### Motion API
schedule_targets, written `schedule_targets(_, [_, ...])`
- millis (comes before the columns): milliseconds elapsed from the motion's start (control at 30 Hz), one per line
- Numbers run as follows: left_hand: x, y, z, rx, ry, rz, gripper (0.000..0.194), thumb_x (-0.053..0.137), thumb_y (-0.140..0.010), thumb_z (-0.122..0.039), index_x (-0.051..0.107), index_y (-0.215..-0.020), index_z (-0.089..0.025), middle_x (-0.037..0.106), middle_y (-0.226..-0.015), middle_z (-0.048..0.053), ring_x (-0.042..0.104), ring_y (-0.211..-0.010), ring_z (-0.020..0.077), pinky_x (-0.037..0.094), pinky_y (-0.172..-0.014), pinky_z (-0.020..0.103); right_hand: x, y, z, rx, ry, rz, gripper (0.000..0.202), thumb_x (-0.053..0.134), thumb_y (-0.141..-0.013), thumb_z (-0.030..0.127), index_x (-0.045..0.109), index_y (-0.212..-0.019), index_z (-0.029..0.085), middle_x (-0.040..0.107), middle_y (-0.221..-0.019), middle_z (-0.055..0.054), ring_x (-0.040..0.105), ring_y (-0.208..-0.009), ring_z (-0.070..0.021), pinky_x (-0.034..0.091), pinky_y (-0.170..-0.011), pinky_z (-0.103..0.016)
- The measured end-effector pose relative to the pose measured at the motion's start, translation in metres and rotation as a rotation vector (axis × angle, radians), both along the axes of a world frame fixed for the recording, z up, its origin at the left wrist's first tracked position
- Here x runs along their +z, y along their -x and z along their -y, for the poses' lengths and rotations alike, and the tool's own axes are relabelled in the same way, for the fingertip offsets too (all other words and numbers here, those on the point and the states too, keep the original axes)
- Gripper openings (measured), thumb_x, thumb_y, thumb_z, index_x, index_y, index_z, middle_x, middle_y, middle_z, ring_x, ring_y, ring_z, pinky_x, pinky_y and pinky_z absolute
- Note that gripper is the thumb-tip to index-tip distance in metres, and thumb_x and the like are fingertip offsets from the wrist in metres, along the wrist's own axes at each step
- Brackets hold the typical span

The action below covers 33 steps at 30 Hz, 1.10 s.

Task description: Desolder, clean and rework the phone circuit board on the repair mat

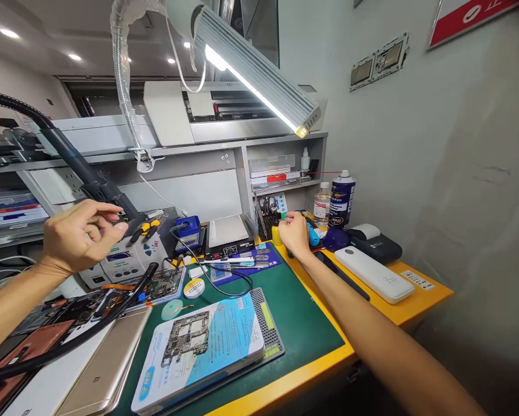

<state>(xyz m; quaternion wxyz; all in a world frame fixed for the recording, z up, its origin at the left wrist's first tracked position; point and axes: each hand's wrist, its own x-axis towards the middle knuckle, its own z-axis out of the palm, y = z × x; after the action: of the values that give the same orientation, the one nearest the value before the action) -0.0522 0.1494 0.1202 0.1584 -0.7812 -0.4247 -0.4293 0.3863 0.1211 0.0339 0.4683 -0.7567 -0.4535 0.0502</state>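
My left hand [83, 234] is raised at the left, in front of a grey soldering station [131, 257]. Its fingers curl loosely with a gap between thumb and forefinger, and nothing shows in them. My right hand [294, 234] reaches to the back of the desk, fingers bent around a small green-topped item [284, 215], mostly hidden; whether it is gripped is unclear. Beside that hand are a yellow object [276, 236] and a blue one [313, 236]. A circuit board [186, 338] lies on a blue and white box [224, 341] on the green mat [305, 323].
Phones [103, 361] and a black hose [90, 330] crowd the left side. A lamp [259, 69] hangs overhead. Along the right stand a spray can [341, 202] and a clear bottle [322, 205], with a white power bank [374, 274] lying nearer. Shelves [285, 141] line the back.
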Motion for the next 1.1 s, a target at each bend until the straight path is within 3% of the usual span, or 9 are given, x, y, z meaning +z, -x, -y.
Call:
schedule_targets(200, [-0.006, -0.013, -0.006, 0.009, -0.321, -0.222, 0.034, 0.077, -0.109, -0.049, 0.073, -0.117, -0.016, 0.073, -0.108, 0.003, 0.07, -0.091, 0.0185, 0.063, -0.085, 0.036, -0.003, 0.001, -0.003, -0.032, 0.179, 0.099, 0.041, 0.08, -0.11, 0.039, 0.073, -0.144, 0.018, 0.071, -0.152, -0.014, 0.072, -0.134, -0.0331, 0.064, -0.112, -0.057])
schedule_targets(333, [-0.015, -0.017, 0.0, -0.081, -0.428, -0.34, 0.032, 0.077, -0.11, -0.047, 0.073, -0.117, -0.016, 0.074, -0.11, 0.005, 0.073, -0.094, 0.019, 0.065, -0.084, 0.036, -0.005, 0.007, -0.005, -0.027, 0.256, 0.138, 0.041, 0.08, -0.11, 0.041, 0.073, -0.144, 0.019, 0.07, -0.153, -0.014, 0.072, -0.135, -0.0332, 0.063, -0.113, -0.057])
schedule_targets(500, [-0.032, -0.023, 0.021, -0.209, -0.404, -0.384, 0.031, 0.077, -0.11, -0.047, 0.072, -0.11, -0.016, 0.072, -0.102, 0.003, 0.071, -0.091, 0.018, 0.065, -0.084, 0.036, -0.007, 0.008, -0.006, -0.028, 0.274, 0.142, 0.038, 0.08, -0.11, 0.039, 0.074, -0.142, 0.019, 0.071, -0.152, -0.014, 0.072, -0.134, -0.0326, 0.063, -0.113, -0.057])
schedule_targets(633, [-0.049, -0.031, 0.037, -0.295, -0.229, -0.333, 0.032, 0.075, -0.111, -0.048, 0.071, -0.105, -0.017, 0.071, -0.097, 0.001, 0.069, -0.085, 0.0161, 0.063, -0.08, 0.033, 0.001, 0.011, -0.004, 0.037, 0.19, 0.103, 0.034, 0.078, -0.111, 0.039, 0.074, -0.137, 0.018, 0.074, -0.144, -0.013, 0.074, -0.127, -0.0305, 0.065, -0.108, -0.053])
schedule_targets(733, [-0.061, -0.035, 0.053, -0.383, -0.002, -0.306, 0.033, 0.071, -0.114, -0.046, 0.07, -0.099, -0.016, 0.066, -0.083, -0.003, 0.061, -0.067, 0.0114, 0.056, -0.065, 0.026, 0.014, 0.018, 0.003, 0.235, 0.109, 0.031, 0.028, 0.081, -0.107, 0.04, 0.075, -0.12, 0.016, 0.077, -0.119, -0.007, 0.075, -0.104, -0.0243, 0.066, -0.091, -0.042])
schedule_targets(833, [-0.07, -0.035, 0.073, -0.457, 0.205, -0.29, 0.027, 0.061, -0.114, -0.037, 0.072, -0.098, -0.018, 0.071, -0.086, 0.0, 0.065, -0.069, 0.0121, 0.055, -0.062, 0.024, 0.03, 0.025, 0.023, 0.545, 0.081, -0.083, 0.041, 0.093, -0.087, 0.051, 0.067, -0.093, 0.019, 0.067, -0.084, 0.001, 0.066, -0.079, -0.0175, 0.057, -0.073, -0.03])
schedule_targets(933, [-0.076, -0.037, 0.093, -0.497, 0.347, -0.287, 0.022, 0.068, -0.103, -0.038, 0.076, -0.117, -0.022, 0.08, -0.113, 0.006, 0.076, -0.093, 0.0183, 0.065, -0.082, 0.029, 0.042, 0.025, 0.046, 0.81, 0.155, -0.164, 0.055, 0.097, -0.07, 0.063, 0.061, -0.081, 0.022, 0.062, -0.074, 0.004, 0.063, -0.073, -0.0169, 0.052, -0.066, -0.028])
schedule_targets(1033, [-0.084, -0.039, 0.104, -0.514, 0.443, -0.315, 0.052, 0.083, -0.091, -0.041, 0.072, -0.139, -0.026, 0.078, -0.138, 0.008, 0.078, -0.121, 0.0266, 0.066, -0.107, 0.039, 0.047, 0.019, 0.062, 1.065, 0.313, -0.233, 0.053, 0.102, -0.068, 0.052, 0.065, -0.09, 0.02, 0.072, -0.084, 0.001, 0.068, -0.079, -0.0172, 0.052, -0.073, -0.029])
schedule_targets(1100, [-0.091, -0.041, 0.108, -0.504, 0.475, -0.325, 0.063, 0.088, -0.087, -0.042, 0.069, -0.145, -0.027, 0.077, -0.143, 0.009, 0.077, -0.129, 0.0303, 0.065, -0.113, 0.043, 0.047, 0.016, 0.067, 1.196, 0.436, -0.262, 0.052, 0.103, -0.071, 0.048, 0.065, -0.094, 0.02, 0.075, -0.087, 0.001, 0.067, -0.079, -0.0163, 0.052, -0.074, -0.029])
